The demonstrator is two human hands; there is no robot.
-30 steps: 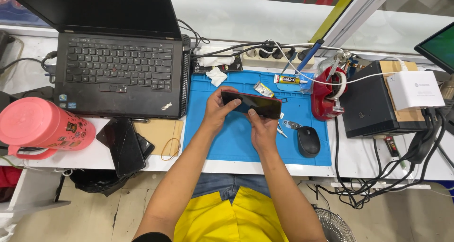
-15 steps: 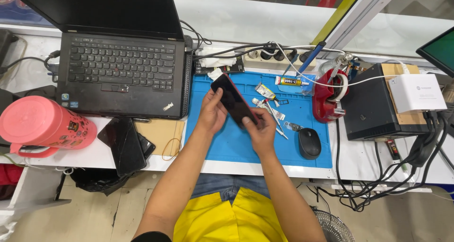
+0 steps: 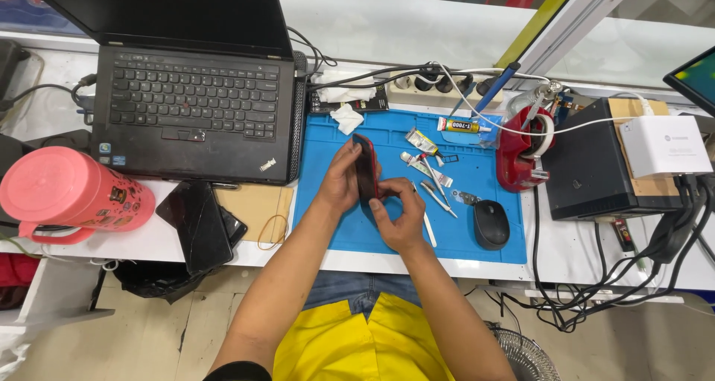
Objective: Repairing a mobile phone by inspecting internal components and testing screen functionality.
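Setting: a white workbench carrying a blue repair mat [image 3: 462,131], an open black laptop [image 3: 195,105] to the left, a pink jug [image 3: 71,195] at the left edge, and a power strip with tangled cables along the back.

Item in hand: a smartphone [image 3: 366,169], held edge-on above the mat's middle, just off its surface. It shows a slim dark body with a red rim; its screen and back faces are turned sideways and cannot be read from the head view.

Left hand [image 3: 341,180]: curled closed around the phone's left side, fingers wrapped over the upper end.

Right hand [image 3: 402,216]: closed on the phone's lower end, thumb and fingertips pinching the edge.

Handling note: the edge-on grip looks best kept firm but light, the left hand bracing while the right works along the rim, the phone low over the mat so a slip lands softly.

Nearby on mat: glue tubes [image 3: 426,166], tweezers [image 3: 436,197], a black mouse [image 3: 491,224], crumpled tissue [image 3: 347,118]. A red tape dispenser [image 3: 519,154] stands at the mat's right edge.
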